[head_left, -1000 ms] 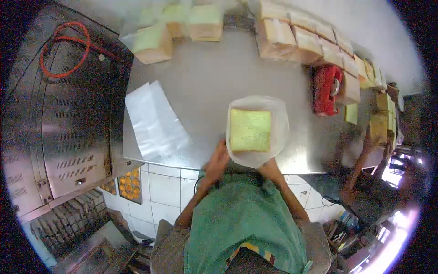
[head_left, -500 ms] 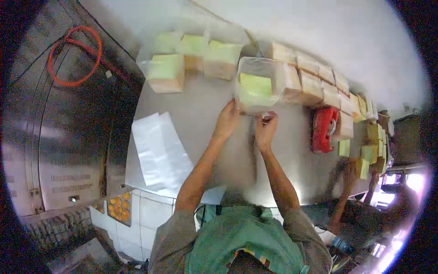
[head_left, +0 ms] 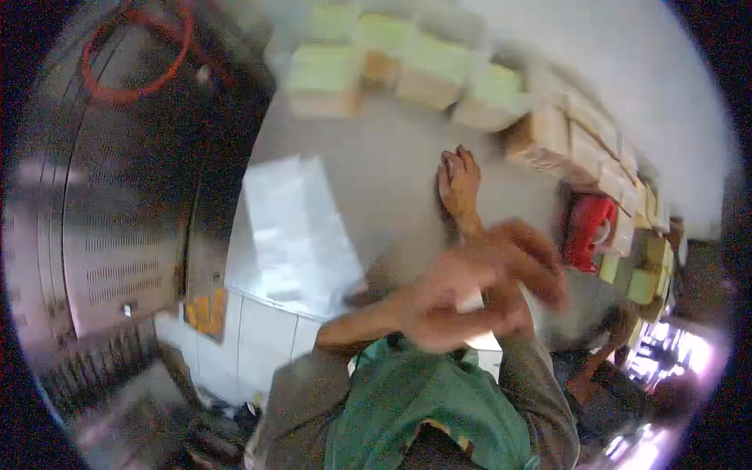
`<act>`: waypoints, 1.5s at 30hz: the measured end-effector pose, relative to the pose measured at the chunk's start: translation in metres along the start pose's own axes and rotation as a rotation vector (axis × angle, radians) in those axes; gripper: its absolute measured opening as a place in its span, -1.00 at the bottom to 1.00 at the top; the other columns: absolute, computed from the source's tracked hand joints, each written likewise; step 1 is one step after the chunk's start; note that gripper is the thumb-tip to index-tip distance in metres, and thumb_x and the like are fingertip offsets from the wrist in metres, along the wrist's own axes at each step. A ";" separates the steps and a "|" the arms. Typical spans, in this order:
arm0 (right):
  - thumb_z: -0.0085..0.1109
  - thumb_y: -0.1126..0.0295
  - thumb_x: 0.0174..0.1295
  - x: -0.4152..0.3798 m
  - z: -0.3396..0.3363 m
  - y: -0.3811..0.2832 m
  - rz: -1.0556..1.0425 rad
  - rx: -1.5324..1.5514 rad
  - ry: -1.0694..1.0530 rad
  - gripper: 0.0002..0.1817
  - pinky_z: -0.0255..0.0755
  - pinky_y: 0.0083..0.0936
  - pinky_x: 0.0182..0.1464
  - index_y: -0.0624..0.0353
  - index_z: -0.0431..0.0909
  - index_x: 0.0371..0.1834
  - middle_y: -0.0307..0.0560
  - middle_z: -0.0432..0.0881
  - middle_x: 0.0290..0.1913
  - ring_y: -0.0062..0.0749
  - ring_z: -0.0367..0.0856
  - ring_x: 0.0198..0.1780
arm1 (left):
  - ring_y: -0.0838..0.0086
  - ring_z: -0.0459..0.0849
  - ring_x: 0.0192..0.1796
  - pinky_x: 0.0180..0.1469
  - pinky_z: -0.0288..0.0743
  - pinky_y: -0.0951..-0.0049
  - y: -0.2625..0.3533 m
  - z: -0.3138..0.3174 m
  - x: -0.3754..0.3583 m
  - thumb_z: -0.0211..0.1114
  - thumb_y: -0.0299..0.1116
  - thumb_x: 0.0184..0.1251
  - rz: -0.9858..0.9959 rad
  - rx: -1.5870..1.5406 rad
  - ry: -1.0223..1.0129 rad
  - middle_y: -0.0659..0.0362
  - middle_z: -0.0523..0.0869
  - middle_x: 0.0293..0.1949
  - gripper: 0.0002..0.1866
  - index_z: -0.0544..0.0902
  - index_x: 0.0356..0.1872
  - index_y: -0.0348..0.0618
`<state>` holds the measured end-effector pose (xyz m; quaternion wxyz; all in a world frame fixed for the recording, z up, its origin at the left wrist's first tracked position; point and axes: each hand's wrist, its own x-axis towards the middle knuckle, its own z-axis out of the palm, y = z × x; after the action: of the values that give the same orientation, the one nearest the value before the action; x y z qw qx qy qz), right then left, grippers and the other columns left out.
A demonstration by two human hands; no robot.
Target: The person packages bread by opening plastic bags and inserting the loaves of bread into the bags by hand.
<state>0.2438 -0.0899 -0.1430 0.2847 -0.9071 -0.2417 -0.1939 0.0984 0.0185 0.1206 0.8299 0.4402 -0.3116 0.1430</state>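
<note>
My left hand (head_left: 489, 286) is raised close to the camera, blurred, in front of my right forearm. Its fingers look spread, and nothing shows in it. Over the steel table (head_left: 376, 168), my right hand (head_left: 460, 184) has thumb and fingers drawn together; whatever is between them is too small to name. Just beyond it sits a clear-wrapped block with a yellow-green top (head_left: 493, 90), apart from both hands. Similar blocks (head_left: 325, 74) stand to its left.
Flat plastic bags (head_left: 298, 227) lie at the table's left. Wrapped pale blocks (head_left: 548, 137) line the right back, near a red tape dispenser (head_left: 589, 233). Metal cabinets (head_left: 125, 211) stand left. Another person's arm (head_left: 603, 356) is at lower right.
Both hands have let go of the wrapped block, which now stands farther back. My left hand has swung right and toward the camera across my right forearm. The view has shifted.
</note>
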 end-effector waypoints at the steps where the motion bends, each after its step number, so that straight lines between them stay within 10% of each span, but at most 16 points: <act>1: 0.20 0.32 0.14 -0.006 -0.008 -0.023 -0.041 0.011 -0.037 -0.68 0.23 -0.01 0.27 0.13 0.58 -0.03 0.21 0.47 0.18 0.12 0.40 0.21 | 0.32 0.51 0.02 0.12 0.32 0.27 0.007 0.012 0.001 0.06 -0.36 0.37 0.137 -0.107 0.006 0.13 0.63 -0.07 -0.77 0.63 -0.12 -0.22; 8: 0.30 0.29 0.13 -0.062 -0.020 -0.181 -0.305 0.308 -0.583 -0.76 0.30 -0.22 0.20 0.06 0.64 -0.14 -0.09 0.53 0.01 -0.13 0.47 0.12 | 0.22 0.49 -0.01 0.14 0.25 0.16 0.052 0.062 -0.040 -0.05 -0.41 0.33 0.375 -0.649 -0.058 0.02 0.61 -0.16 -0.73 0.60 -0.13 -0.26; 14: 0.26 0.27 0.11 -0.107 -0.038 -0.226 -0.644 0.125 -0.784 -0.63 0.32 -0.20 0.16 0.03 0.59 0.01 -0.14 0.48 0.05 -0.19 0.41 0.17 | 0.00 0.51 -0.14 0.07 0.31 0.05 0.083 0.054 -0.066 -0.03 -0.45 0.17 0.499 -0.419 -0.033 -0.08 0.56 -0.23 -0.76 0.54 -0.21 -0.30; 20: 0.22 0.34 0.11 -0.125 -0.034 -0.216 -0.713 0.057 -0.827 -0.76 0.37 -0.19 0.13 0.14 0.59 -0.15 -0.09 0.52 -0.03 -0.17 0.46 0.12 | 0.17 0.59 -0.21 -0.16 0.48 0.23 0.103 0.127 -0.084 -0.28 0.12 0.49 0.781 -0.918 0.255 -0.11 0.57 -0.19 -0.30 0.52 -0.13 -0.47; 30: 0.19 0.35 0.18 -0.143 -0.032 -0.219 -0.704 0.153 -0.567 -0.84 0.36 -0.19 0.16 0.18 0.58 -0.25 -0.02 0.55 -0.10 -0.15 0.51 0.08 | 0.32 0.51 -0.18 -0.09 0.41 0.28 0.099 0.081 -0.116 0.07 -0.31 0.25 0.495 -0.545 0.236 0.07 0.51 -0.21 -0.76 0.49 -0.19 -0.29; 35: 0.15 0.34 0.25 -0.143 0.005 -0.184 -0.752 -0.068 -0.602 -0.80 0.39 -0.30 0.12 0.21 0.59 -0.16 -0.01 0.59 -0.13 -0.16 0.54 0.00 | 0.41 0.46 -0.14 -0.06 0.37 0.41 0.041 0.019 -0.168 0.23 -0.48 0.20 0.224 0.235 0.633 0.18 0.45 -0.20 -0.79 0.46 -0.16 -0.21; 39: 0.10 0.30 0.34 -0.094 -0.003 -0.193 0.338 1.127 -0.792 -0.74 0.45 -0.44 -0.04 0.25 0.59 -0.07 -0.01 0.63 -0.24 -0.35 0.57 -0.16 | 0.47 0.47 -0.12 -0.11 0.39 0.47 -0.008 -0.026 -0.228 0.30 -0.35 0.26 -0.180 0.881 1.435 0.14 0.47 -0.14 -0.68 0.43 -0.05 -0.22; 40: 0.07 0.34 0.36 -0.073 -0.042 -0.233 0.159 0.541 -0.835 -0.73 0.46 -0.49 -0.09 0.32 0.57 -0.04 0.01 0.63 -0.19 -0.50 0.54 -0.18 | 0.46 0.50 -0.11 -0.11 0.42 0.45 -0.006 -0.034 -0.234 0.29 -0.32 0.27 -0.229 0.833 1.469 0.12 0.51 -0.14 -0.64 0.43 0.00 -0.24; 45: 0.11 0.50 0.22 -0.084 -0.045 -0.227 -0.215 0.609 -0.832 -0.68 0.47 -0.31 0.10 0.29 0.55 0.05 0.15 0.63 0.01 -0.14 0.62 0.03 | 0.43 0.63 -0.17 -0.15 0.51 0.42 -0.012 -0.065 -0.254 0.25 -0.23 0.34 -0.406 0.545 1.393 0.04 0.69 -0.24 -0.62 0.56 0.03 -0.33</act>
<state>0.0418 0.0188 -0.0534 0.3939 -0.7535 -0.4716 0.2337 -0.0648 0.0744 -0.0778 0.7068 0.4858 0.4150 0.3037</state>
